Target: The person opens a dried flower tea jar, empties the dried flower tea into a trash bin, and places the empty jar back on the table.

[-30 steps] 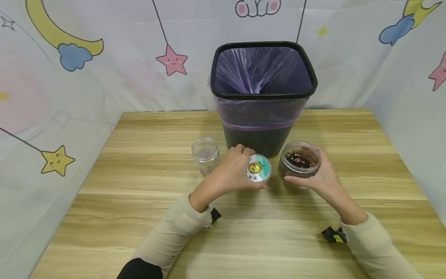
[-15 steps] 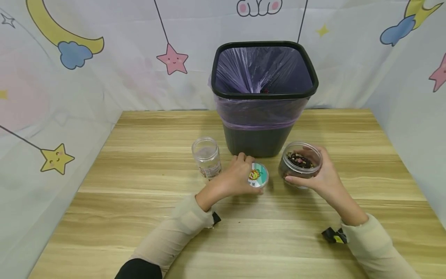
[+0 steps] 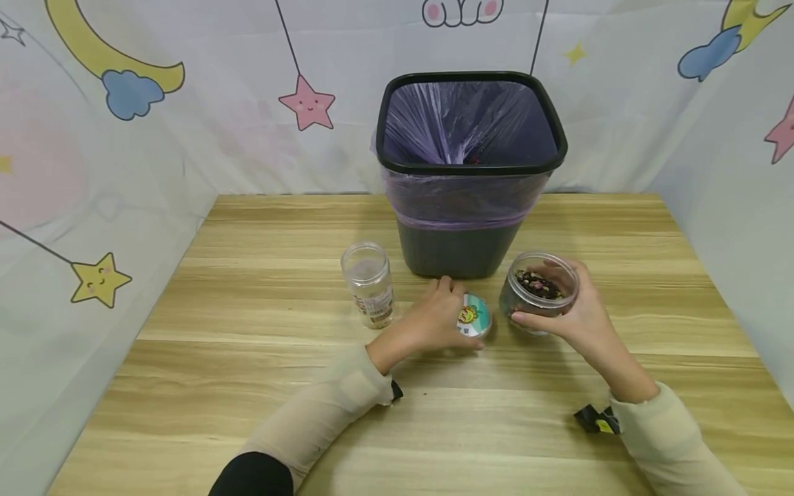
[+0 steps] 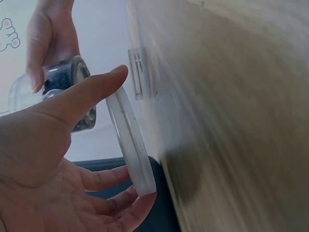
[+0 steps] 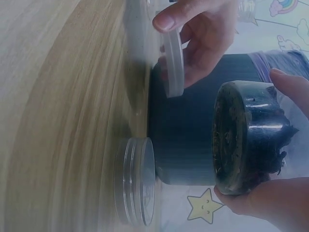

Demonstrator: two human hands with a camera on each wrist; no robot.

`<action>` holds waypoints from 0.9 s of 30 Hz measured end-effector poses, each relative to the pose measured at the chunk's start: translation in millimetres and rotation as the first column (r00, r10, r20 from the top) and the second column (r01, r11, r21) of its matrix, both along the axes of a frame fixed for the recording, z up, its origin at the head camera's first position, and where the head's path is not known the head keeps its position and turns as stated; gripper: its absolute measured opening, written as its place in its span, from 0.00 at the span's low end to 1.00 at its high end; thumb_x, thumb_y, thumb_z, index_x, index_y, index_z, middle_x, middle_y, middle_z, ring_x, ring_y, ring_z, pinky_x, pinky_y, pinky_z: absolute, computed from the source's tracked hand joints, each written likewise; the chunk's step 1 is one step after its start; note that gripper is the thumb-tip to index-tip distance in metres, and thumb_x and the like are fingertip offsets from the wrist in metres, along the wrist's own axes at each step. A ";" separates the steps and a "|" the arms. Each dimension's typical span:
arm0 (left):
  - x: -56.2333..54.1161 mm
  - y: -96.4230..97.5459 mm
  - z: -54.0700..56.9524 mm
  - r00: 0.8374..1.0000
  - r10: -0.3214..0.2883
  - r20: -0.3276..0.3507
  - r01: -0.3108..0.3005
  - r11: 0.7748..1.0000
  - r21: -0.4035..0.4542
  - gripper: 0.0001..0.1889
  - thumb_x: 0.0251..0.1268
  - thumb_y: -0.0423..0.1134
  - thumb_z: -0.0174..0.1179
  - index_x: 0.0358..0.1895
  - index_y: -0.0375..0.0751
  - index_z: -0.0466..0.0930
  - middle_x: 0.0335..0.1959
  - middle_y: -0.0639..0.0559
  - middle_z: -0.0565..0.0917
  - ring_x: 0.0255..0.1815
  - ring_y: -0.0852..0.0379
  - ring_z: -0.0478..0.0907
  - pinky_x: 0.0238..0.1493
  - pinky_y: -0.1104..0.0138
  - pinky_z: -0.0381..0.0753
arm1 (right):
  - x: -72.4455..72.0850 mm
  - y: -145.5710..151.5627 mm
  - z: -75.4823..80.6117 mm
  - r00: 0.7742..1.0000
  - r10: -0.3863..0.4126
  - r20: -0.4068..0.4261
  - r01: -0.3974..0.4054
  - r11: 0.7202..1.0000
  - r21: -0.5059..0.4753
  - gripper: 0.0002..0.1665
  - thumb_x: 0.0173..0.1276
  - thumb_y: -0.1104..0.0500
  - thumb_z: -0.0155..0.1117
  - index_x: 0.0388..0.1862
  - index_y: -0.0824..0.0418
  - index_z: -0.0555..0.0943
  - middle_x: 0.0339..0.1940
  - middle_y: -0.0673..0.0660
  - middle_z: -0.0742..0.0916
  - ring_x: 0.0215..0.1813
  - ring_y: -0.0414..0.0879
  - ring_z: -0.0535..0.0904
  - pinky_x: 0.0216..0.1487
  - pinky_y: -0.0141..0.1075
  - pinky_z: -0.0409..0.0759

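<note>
My left hand [image 3: 437, 318] pinches the edge of a round lid [image 3: 475, 317] with a teal sunflower label. In the left wrist view the lid [image 4: 130, 140] stands out from the tabletop, thumb on one edge and fingers on the other. My right hand [image 3: 579, 320] grips a clear open jar [image 3: 527, 306], part filled with dark dried flower tea [image 3: 538, 284]. The right wrist view shows this jar [image 5: 256, 140] raised off the table. Below it a second, clear lid [image 5: 140, 181] lies on the wood, mostly hidden in the head view.
An uncapped clear jar [image 3: 372, 289] with a printed label stands left of my left hand. Behind the hands stands a dark bin [image 3: 459, 251] lined with a purple bag [image 3: 428, 117]. Printed cloth [image 3: 248, 103] walls the wooden table [image 3: 267, 289] at the back and sides.
My left hand has come nearer to me and shifted right with the labelled lid, uncovering more of the uncapped jar. My right hand and the tea jar have moved slightly right.
</note>
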State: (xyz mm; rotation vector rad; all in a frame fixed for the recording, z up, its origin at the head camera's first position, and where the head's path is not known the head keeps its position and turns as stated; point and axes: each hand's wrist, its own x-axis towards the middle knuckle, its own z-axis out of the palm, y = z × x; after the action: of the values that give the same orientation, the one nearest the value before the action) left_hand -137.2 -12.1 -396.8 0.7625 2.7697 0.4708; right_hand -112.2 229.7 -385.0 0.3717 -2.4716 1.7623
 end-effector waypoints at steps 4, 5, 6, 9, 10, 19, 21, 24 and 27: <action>-2.2 7.4 -5.3 1.000 0.012 -0.002 -0.012 1.000 0.009 0.51 0.44 0.66 0.75 0.66 0.35 0.68 0.55 0.43 0.71 0.54 0.49 0.69 0.57 0.60 0.74 | 0.6 1.7 0.8 1.000 -0.002 -0.002 0.002 1.000 0.001 0.55 0.46 0.72 0.82 0.69 0.64 0.61 0.62 0.62 0.79 0.61 0.37 0.74 0.58 0.22 0.70; -2.6 9.0 -6.6 1.000 0.015 -0.006 -0.015 1.000 0.008 0.51 0.44 0.67 0.75 0.66 0.35 0.68 0.55 0.43 0.71 0.54 0.48 0.69 0.57 0.59 0.75 | 0.9 2.2 1.1 1.000 -0.003 0.001 0.003 1.000 0.002 0.55 0.46 0.71 0.82 0.70 0.63 0.61 0.62 0.62 0.79 0.60 0.37 0.74 0.58 0.22 0.70; -3.2 10.5 -8.0 1.000 0.017 -0.011 -0.016 1.000 0.006 0.51 0.43 0.67 0.75 0.66 0.35 0.68 0.55 0.43 0.71 0.54 0.49 0.69 0.56 0.60 0.75 | 1.2 2.7 1.2 1.000 -0.005 0.002 0.005 1.000 0.003 0.55 0.46 0.71 0.82 0.70 0.62 0.61 0.62 0.62 0.79 0.60 0.37 0.74 0.58 0.23 0.70; -4.4 15.4 -10.9 0.999 0.013 -0.030 -0.013 1.000 -0.012 0.52 0.43 0.68 0.74 0.65 0.35 0.69 0.54 0.44 0.71 0.55 0.49 0.69 0.58 0.60 0.74 | 2.1 4.7 1.9 1.000 -0.010 0.006 0.010 1.000 0.007 0.55 0.47 0.71 0.82 0.70 0.60 0.61 0.62 0.61 0.79 0.61 0.37 0.73 0.58 0.22 0.70; -4.6 17.2 -11.5 0.999 0.008 -0.035 -0.009 1.000 -0.020 0.52 0.43 0.69 0.73 0.65 0.35 0.69 0.54 0.44 0.71 0.55 0.49 0.69 0.58 0.60 0.73 | 2.4 5.3 2.0 1.000 -0.011 0.007 0.011 1.000 0.010 0.55 0.47 0.71 0.82 0.70 0.59 0.61 0.63 0.61 0.79 0.61 0.37 0.73 0.58 0.22 0.70; -4.5 28.2 -12.8 0.999 0.007 -0.052 -0.009 0.999 -0.035 0.51 0.43 0.70 0.72 0.65 0.35 0.71 0.54 0.44 0.72 0.54 0.48 0.69 0.57 0.60 0.74 | 3.4 8.5 1.8 1.000 -0.008 0.007 0.008 1.000 0.013 0.54 0.48 0.71 0.82 0.71 0.60 0.61 0.63 0.61 0.78 0.61 0.36 0.73 0.57 0.22 0.70; -4.8 29.7 -13.2 0.999 0.009 -0.049 -0.010 0.999 -0.033 0.51 0.43 0.70 0.73 0.65 0.35 0.71 0.54 0.44 0.72 0.54 0.48 0.69 0.57 0.60 0.75 | 3.6 8.9 1.8 1.000 -0.007 0.009 0.007 1.000 0.012 0.55 0.48 0.71 0.81 0.71 0.61 0.61 0.63 0.61 0.78 0.61 0.36 0.73 0.57 0.22 0.70; -5.5 32.0 -14.4 0.999 0.002 -0.046 -0.004 0.999 -0.037 0.51 0.43 0.69 0.73 0.65 0.36 0.71 0.55 0.44 0.72 0.55 0.48 0.69 0.57 0.60 0.75 | 4.0 9.3 1.9 1.000 -0.008 0.016 0.008 1.000 0.016 0.55 0.48 0.71 0.82 0.71 0.61 0.60 0.63 0.60 0.78 0.61 0.36 0.73 0.57 0.22 0.70; -6.0 34.2 -15.7 0.999 -0.015 -0.051 0.012 0.998 -0.054 0.51 0.44 0.70 0.72 0.65 0.36 0.71 0.55 0.45 0.72 0.57 0.47 0.69 0.58 0.59 0.74 | 4.3 9.6 2.3 1.000 -0.007 0.021 0.007 1.000 0.020 0.55 0.49 0.70 0.82 0.72 0.60 0.60 0.63 0.60 0.78 0.62 0.37 0.72 0.56 0.22 0.71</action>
State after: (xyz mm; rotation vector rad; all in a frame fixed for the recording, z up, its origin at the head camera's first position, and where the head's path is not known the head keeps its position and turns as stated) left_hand -143.3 22.0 -412.5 0.7906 2.8105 0.3776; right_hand -108.0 239.3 -382.8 0.3473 -2.5028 1.7492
